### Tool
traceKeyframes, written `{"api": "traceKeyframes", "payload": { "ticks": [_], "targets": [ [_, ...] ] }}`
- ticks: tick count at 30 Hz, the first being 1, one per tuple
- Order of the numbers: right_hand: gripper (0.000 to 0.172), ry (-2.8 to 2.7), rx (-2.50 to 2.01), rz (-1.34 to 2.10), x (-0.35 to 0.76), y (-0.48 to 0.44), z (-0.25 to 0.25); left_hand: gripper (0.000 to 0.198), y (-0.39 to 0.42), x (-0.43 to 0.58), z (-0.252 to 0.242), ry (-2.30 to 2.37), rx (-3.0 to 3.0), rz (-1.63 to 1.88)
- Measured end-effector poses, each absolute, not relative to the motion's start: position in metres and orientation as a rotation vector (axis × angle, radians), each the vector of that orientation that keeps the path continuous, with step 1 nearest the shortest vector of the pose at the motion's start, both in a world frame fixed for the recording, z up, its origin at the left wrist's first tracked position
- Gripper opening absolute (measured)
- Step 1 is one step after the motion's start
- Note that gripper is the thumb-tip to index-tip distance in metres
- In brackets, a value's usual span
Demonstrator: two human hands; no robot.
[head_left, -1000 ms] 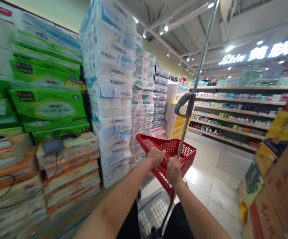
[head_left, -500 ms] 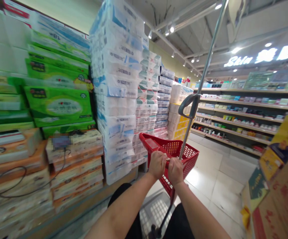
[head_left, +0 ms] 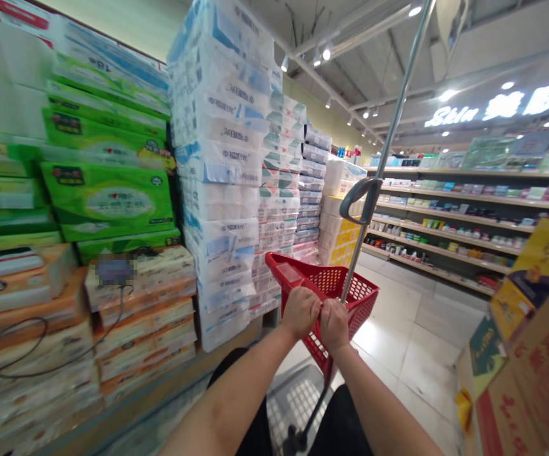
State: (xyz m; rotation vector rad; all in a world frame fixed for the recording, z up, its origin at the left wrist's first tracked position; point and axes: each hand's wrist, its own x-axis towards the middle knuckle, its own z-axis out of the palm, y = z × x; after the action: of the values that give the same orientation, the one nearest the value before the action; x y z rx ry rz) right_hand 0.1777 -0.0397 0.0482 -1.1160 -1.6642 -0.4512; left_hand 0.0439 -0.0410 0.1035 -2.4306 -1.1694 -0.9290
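Note:
A red plastic shopping cart (head_left: 362, 303) with a perforated basket stands in front of me, at the centre of the head view. My left hand (head_left: 302, 311) is closed around its near edge. Right beside it, almost touching, my right hand (head_left: 334, 324) is wrapped round the same edge. The fingers of both hands curl away from me, so the gripped bar is mostly hidden. From the cart a slanted metal pole (head_left: 394, 126) rises, carrying a grey loop-shaped handle (head_left: 360, 201). A dark caster (head_left: 295, 438) shows low between my legs.
Tall stacks of white wrapped paper packs (head_left: 221, 190) and green tissue packs (head_left: 107, 199) line the left, above orange-and-white packs (head_left: 145, 329) with a cable. Cardboard boxes (head_left: 540, 361) flank the right. Pale floor tiles (head_left: 407, 335) lead to stocked shelves (head_left: 445, 218).
The shelves and boxes on the right and the stacks at the left have shifted slightly leftward in view. Both hands keep the same hold on the cart.

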Motion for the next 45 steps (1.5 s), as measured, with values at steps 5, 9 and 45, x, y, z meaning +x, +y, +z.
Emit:
{"api": "traceKeyframes", "payload": {
  "ticks": [5, 9, 45],
  "targets": [
    [0.033, -1.657, -1.111, -0.434, 0.177, -0.039, 0.049, 0.03, -0.022, 0.048, 0.13, -1.176, -2.618, -0.371],
    [0.033, -1.661, -1.106, -0.443, 0.176, -0.039, 0.048, 0.033, -0.025, 0.047, 0.129, -1.124, -2.619, -0.352],
    [0.034, -1.658, -1.09, -0.376, 0.185, -0.042, 0.052, 0.051, -0.03, 0.058, 0.123, -1.177, -2.622, -0.679]
  ]
}}
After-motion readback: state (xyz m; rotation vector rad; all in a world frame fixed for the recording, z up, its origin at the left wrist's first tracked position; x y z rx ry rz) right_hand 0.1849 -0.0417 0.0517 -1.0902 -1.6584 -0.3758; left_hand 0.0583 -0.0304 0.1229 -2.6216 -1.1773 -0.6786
